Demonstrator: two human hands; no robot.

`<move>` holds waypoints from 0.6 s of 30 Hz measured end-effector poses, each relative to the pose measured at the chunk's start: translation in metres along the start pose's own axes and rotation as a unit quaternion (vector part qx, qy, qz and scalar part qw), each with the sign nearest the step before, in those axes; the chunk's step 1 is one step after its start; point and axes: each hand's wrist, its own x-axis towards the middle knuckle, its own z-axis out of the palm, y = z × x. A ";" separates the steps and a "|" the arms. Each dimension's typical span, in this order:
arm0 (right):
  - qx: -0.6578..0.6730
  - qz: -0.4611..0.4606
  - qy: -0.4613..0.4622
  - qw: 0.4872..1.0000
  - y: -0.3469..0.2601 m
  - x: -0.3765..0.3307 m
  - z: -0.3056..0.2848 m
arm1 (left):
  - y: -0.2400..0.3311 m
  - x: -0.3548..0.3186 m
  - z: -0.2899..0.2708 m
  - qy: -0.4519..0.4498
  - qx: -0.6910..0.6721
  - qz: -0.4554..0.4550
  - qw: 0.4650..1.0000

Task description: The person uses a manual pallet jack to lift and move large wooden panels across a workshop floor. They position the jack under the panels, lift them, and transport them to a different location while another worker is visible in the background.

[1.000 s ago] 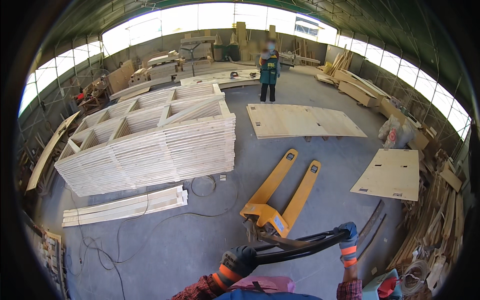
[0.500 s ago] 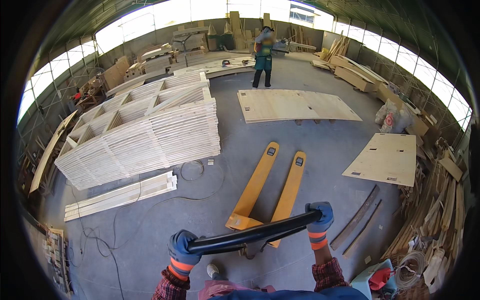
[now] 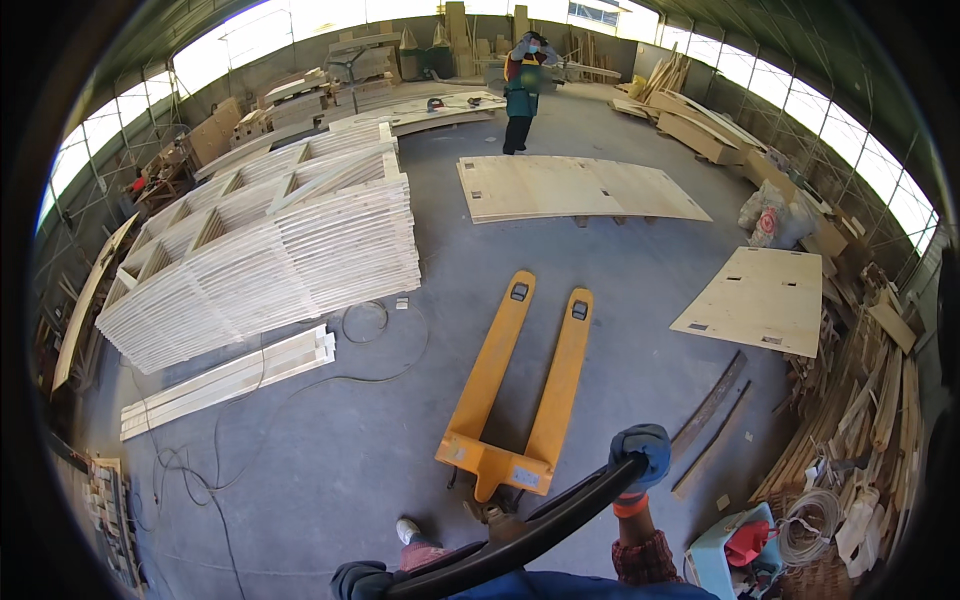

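Yellow pallet truck [image 3: 495,465], right of the stacked timber frames [image 3: 270,270], probably heavy and rigid but rolling, best held by its black handle's [image 3: 585,508] ends, where left hand [image 3: 362,581] and right hand [image 3: 641,455], well apart, are wrapped.

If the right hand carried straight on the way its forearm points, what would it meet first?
Probably the pale plywood panel ahead, on a line just right of the yellow pallet jack. Depth is unclear: the right hand, on the black handle, sits above the floor and might clear the panel.
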 end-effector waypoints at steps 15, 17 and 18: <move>0.024 0.000 -0.051 0.998 0.068 0.071 0.204 | -0.053 0.081 0.009 0.135 0.113 -0.017 0.984; 0.016 -0.003 -0.038 0.999 0.067 0.075 0.237 | -0.083 0.107 -0.001 0.150 0.120 0.006 0.981; 0.011 -0.004 -0.034 0.999 0.066 0.076 0.253 | -0.099 0.117 -0.009 0.145 0.118 0.005 0.982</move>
